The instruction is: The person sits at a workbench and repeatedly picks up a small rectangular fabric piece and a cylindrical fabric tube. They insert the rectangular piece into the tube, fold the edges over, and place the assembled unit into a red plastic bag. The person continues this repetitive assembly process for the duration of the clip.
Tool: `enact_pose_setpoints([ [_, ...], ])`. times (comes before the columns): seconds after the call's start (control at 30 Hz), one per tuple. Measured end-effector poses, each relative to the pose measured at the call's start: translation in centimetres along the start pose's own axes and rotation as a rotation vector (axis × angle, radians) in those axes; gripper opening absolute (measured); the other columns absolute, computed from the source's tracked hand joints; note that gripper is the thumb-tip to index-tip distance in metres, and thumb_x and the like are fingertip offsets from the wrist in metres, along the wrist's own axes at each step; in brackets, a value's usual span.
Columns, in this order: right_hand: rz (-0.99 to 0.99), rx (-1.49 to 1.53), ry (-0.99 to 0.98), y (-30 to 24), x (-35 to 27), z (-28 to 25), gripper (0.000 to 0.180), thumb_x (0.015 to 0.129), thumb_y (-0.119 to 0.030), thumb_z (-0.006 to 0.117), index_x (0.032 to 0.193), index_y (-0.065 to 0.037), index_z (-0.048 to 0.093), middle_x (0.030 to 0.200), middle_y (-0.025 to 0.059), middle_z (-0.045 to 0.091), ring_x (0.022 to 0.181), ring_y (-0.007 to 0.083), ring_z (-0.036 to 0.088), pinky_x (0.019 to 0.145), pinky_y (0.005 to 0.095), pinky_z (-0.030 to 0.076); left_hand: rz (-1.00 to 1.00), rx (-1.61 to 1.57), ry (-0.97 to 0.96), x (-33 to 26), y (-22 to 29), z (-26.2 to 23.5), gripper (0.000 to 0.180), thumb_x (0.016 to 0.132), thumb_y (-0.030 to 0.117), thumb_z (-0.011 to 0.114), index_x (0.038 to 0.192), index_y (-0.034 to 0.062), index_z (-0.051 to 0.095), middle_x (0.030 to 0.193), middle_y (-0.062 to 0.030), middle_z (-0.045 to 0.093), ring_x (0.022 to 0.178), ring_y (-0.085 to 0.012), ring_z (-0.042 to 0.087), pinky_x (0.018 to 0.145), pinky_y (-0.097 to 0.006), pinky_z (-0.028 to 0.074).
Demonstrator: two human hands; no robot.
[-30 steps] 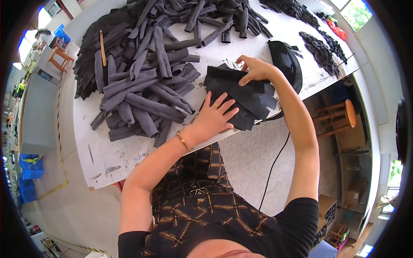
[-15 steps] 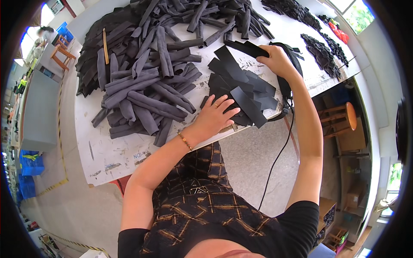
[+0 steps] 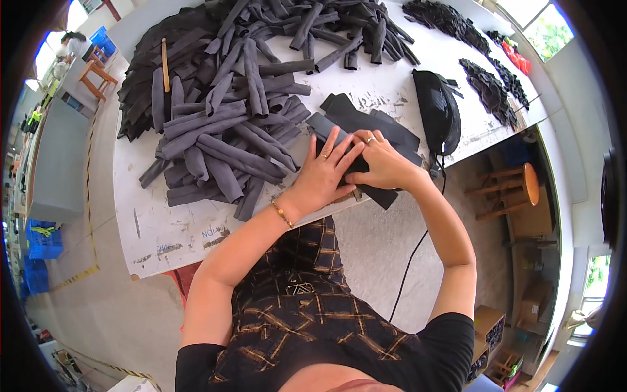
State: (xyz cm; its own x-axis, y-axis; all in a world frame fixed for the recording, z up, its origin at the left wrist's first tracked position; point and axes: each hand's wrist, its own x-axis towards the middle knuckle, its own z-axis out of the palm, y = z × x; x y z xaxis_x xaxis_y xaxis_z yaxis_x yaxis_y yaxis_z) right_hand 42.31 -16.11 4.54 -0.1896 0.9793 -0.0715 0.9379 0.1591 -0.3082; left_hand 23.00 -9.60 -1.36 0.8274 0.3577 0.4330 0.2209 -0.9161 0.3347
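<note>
Dozens of grey tubes (image 3: 256,85) lay apparently formed, left of the black mesh case (image 3: 436,111); black strips (image 3: 375,124) just left of it were still flat. Left hand (image 3: 321,175) lay fingers-apart on them, right hand (image 3: 388,162) curled over; couldn't tell if clamped.

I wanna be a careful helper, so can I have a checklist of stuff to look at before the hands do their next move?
1. Both hands at the black flat pieces: ok, left hand and right hand are close together on them.
2. Pieces lined up neatly: not ok, they fan out at different angles.
3. Pieces fully on the white table: not ok, one pokes past the front edge.
4. Wooden stick away from the hands: ok, it lies on the dark pile at far left.
5. Firm grip: cannot tell, the hands hide it.
6. Black cable not touching the right arm: cannot tell, it passes behind it.
</note>
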Motion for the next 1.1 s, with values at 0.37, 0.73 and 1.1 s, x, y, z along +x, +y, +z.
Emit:
enact_pose_setpoints([
  [0.37,0.071,0.057,0.385,3.8,6.2,2.0,0.037,0.08,-0.024,0.075,0.107,0.0,0.068,0.091,0.0178,0.068,0.093,0.0355,0.063,0.081,0.0423,0.05,0.062,0.065,-0.038,-0.6,-0.5,1.3,0.074,0.087,0.04,0.068,0.14,-0.0053,0.043,0.149,-0.0265,0.036,0.142,-0.0396,0.031,0.117,-0.055,0.024],
  [0.73,0.343,0.623,0.459,10.1,5.7,-2.9,0.018,0.089,-0.016,0.07,0.1,-0.002,0.068,0.079,-0.0012,0.062,0.074,0.007,0.053,0.069,0.0235,0.043,0.079,-0.013,-0.073,-0.3,-0.7,1.3,0.072,0.088,0.037,0.067,0.14,-0.0063,0.041,0.148,-0.0273,0.036,0.142,-0.0405,0.031,0.118,-0.05,0.026],
  [1.1,0.244,0.111,0.387,3.8,5.2,-0.2,0.042,0.084,-0.039,0.073,0.106,-0.003,0.072,0.102,0.0188,0.068,0.104,0.0352,0.06,0.09,0.0434,0.047,0.049,-0.105,-0.091,-0.5,-1.2,0.8,0.069,0.087,0.034,0.07,0.138,-0.0046,0.045,0.139,-0.0243,0.042,0.133,-0.0393,0.04,0.117,-0.049,0.027],
])
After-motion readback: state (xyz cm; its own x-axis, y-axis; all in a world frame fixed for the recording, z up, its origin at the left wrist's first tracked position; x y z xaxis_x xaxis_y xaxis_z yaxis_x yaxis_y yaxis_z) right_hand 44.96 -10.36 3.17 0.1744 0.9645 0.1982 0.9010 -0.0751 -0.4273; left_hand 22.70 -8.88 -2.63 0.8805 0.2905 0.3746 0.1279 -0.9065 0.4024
